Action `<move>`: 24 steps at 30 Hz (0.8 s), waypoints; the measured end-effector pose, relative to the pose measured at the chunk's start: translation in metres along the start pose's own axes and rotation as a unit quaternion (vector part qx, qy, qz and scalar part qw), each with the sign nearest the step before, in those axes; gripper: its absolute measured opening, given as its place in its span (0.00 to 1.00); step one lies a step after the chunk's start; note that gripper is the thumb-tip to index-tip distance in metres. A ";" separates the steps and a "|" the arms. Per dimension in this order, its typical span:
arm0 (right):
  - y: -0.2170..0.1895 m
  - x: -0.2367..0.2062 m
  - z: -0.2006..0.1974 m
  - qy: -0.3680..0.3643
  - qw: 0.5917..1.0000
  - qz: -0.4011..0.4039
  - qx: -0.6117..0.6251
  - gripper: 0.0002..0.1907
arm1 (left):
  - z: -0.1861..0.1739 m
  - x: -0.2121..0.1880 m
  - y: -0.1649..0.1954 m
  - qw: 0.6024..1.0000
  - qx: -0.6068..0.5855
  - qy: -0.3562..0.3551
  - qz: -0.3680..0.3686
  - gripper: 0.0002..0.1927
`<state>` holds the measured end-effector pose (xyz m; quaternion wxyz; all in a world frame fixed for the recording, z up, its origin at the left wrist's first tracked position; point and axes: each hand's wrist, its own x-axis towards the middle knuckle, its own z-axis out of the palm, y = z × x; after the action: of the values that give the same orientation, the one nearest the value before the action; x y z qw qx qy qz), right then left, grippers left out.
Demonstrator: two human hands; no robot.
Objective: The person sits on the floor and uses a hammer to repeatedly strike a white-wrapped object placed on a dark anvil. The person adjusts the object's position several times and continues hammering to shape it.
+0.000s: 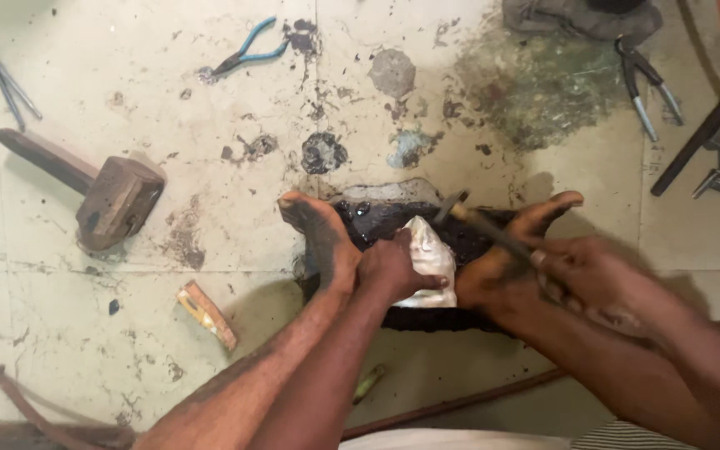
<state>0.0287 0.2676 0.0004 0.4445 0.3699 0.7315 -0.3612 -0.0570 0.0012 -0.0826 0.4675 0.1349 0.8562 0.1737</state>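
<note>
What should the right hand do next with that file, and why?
Probably draw the file back across the pale piece. Its tip lies past the piece's top edge. The right hand grips the handle end, blurred. The left hand pins the piece on the black block between both feet.

Both bare arms reach forward and down between two dirty bare feet, with the left hand (pixel 393 268) curled tight with its fingers pressing down, and the right hand (pixel 589 279) closed in a fist, blurry, just beside the right foot.
</note>
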 end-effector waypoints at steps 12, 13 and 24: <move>-0.120 -0.056 -0.014 0.136 0.934 -0.087 -0.318 0.26 | 0.016 -0.001 -0.003 0.997 -0.037 0.060 -0.017 0.65; -0.136 -0.064 -0.011 0.136 0.928 -0.084 -0.336 0.24 | 0.019 -0.002 -0.002 0.996 -0.046 0.074 -0.028 0.67; -0.154 -0.023 0.031 0.064 0.845 -0.152 -0.509 0.24 | 0.023 -0.007 -0.006 0.992 -0.092 0.080 -0.018 0.67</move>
<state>-0.0843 0.1645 0.0412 0.4619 -0.0019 0.8867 0.0228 -0.0342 -0.0028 -0.0916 0.4105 0.0613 0.8737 0.2538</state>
